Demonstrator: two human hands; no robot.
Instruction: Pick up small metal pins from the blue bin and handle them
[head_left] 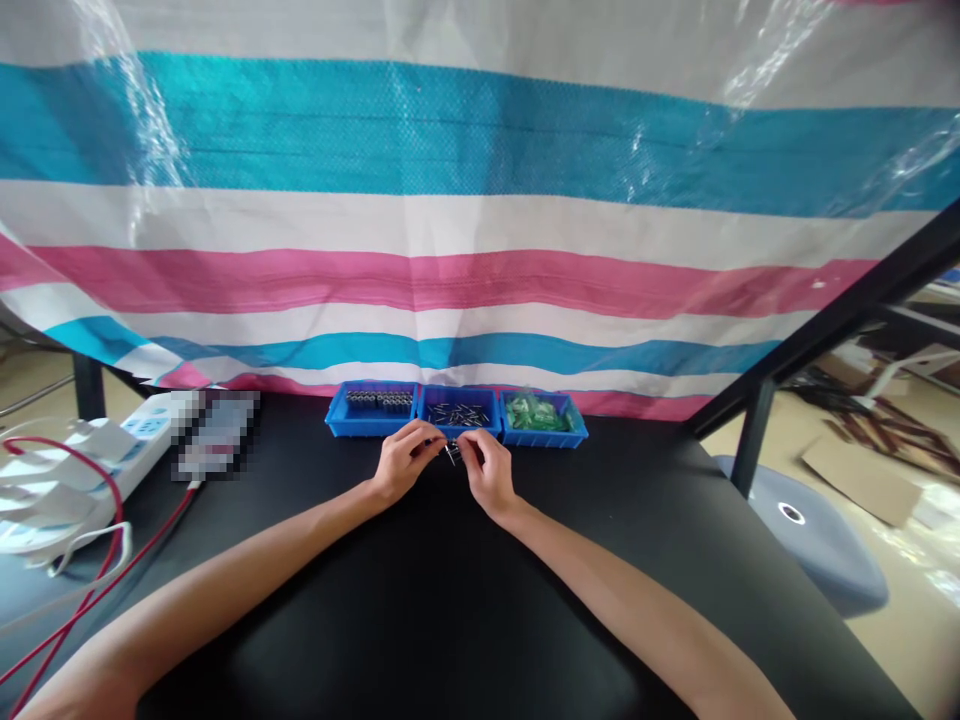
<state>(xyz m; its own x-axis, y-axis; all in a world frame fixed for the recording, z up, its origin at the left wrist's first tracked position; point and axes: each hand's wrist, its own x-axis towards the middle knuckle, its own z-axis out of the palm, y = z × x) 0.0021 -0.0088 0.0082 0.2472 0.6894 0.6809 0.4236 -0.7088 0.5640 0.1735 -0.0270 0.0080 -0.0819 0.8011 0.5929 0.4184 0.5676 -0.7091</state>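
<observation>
In the head view my left hand point(406, 461) and my right hand point(489, 472) meet just in front of the blue bins, fingers closed in pinches. Between the fingertips shows a small dark and shiny metal piece point(453, 453), too small to name; my right fingers grip it. What my left fingertips pinch is hidden. Behind the hands, a blue bin point(367, 431) holds rows of dark metal cylinders point(379, 400). The middle blue bin point(496, 409) contains loose thin metal pins or screws point(459, 414). Small green-and-clear plastic packets point(536, 411) fill the right blue bin point(551, 438).
A white power strip point(154, 425) with plugged-in adapters, red and white cables point(112, 570) and a blurred-out device point(217, 435) lie on the left of the black table point(420, 620). A striped sheet point(450, 220) hangs behind. A grey stool point(817, 540) stands at right.
</observation>
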